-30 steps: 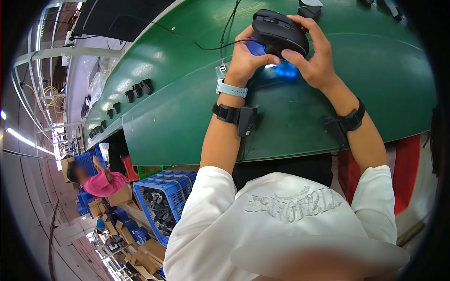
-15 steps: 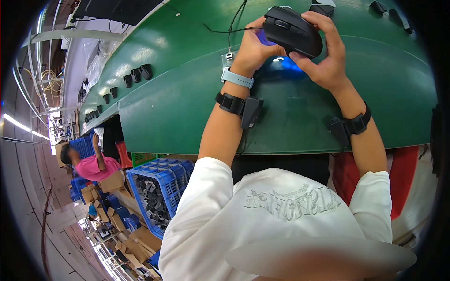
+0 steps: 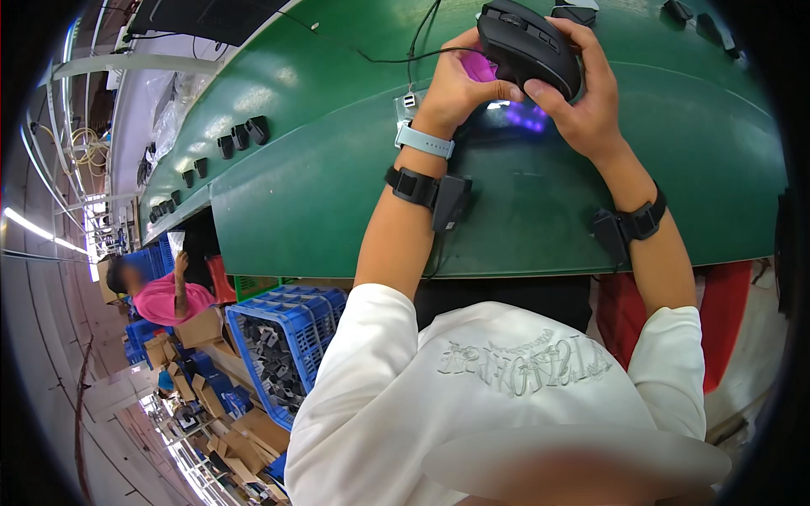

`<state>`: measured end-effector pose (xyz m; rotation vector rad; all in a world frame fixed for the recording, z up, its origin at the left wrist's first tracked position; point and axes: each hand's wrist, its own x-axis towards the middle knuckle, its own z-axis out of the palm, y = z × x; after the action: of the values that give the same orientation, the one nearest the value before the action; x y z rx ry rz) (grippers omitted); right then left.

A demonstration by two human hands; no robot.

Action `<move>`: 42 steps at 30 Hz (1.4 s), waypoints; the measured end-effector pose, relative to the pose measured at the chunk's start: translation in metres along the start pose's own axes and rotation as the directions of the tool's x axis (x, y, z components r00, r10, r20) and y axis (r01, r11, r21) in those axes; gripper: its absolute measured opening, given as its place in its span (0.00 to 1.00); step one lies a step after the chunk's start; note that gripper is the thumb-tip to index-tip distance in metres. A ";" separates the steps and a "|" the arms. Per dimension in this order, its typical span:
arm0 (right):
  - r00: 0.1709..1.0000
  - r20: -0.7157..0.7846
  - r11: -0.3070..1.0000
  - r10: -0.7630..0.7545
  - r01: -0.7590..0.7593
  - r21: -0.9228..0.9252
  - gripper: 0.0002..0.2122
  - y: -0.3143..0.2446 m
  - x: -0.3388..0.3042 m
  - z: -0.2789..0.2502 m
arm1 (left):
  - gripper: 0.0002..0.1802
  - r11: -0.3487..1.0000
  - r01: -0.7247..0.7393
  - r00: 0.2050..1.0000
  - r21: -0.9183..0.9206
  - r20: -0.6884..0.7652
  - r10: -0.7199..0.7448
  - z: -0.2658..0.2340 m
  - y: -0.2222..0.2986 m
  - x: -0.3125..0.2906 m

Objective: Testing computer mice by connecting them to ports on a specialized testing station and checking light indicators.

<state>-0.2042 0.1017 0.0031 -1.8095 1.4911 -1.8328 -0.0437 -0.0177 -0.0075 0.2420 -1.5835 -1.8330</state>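
A black computer mouse [image 3: 533, 52] is raised over the green table, its scroll wheel and buttons uppermost. My right hand [image 3: 592, 110] grips it from the right, thumb along the near edge and fingers around the far side. Against its left side is my left hand [image 3: 460, 91], thumb bent under the near edge; the other fingers are mostly hidden. Pink light glows between the left hand and the mouse, and purple light shines on the tabletop below. A thin black cable [image 3: 396, 61] runs left from the mouse. Near my left wrist lies a USB connector [image 3: 410, 99].
Several black mice [image 3: 240, 135] stand along the green table [image 3: 337, 194] at left, with more dark pieces [image 3: 709, 27] at far right. A blue crate [image 3: 325, 329] full of dark parts stands lower left. Beyond it sits a person in pink [image 3: 164, 299] among cardboard boxes [image 3: 253, 430].
The glow by my left hand has turned from blue-violet to pink, and the table reflection from blue to purple. The mouse has tilted slightly in my hands. The seated person's arm has moved.
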 end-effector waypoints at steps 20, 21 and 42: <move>0.792 0.601 0.991 0.112 -0.042 -0.129 0.25 0.017 0.010 -0.016 | 0.21 0.925 -0.150 0.927 -0.349 -0.374 0.009 -0.006 -0.001 0.007; 0.809 0.585 0.993 0.049 0.026 -0.118 0.26 0.020 0.008 -0.020 | 0.22 0.950 -0.088 0.949 -0.300 -0.316 -0.012 -0.001 0.001 0.007; 0.875 0.208 0.853 0.436 -0.476 0.213 0.17 0.043 0.003 0.000 | 0.07 0.998 -0.052 0.973 0.025 -0.223 0.057 0.010 -0.008 0.009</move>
<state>-0.2268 0.0790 -0.0259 -1.2973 1.3962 -1.5287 -0.0588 -0.0151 -0.0102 0.3960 -1.4374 -1.6852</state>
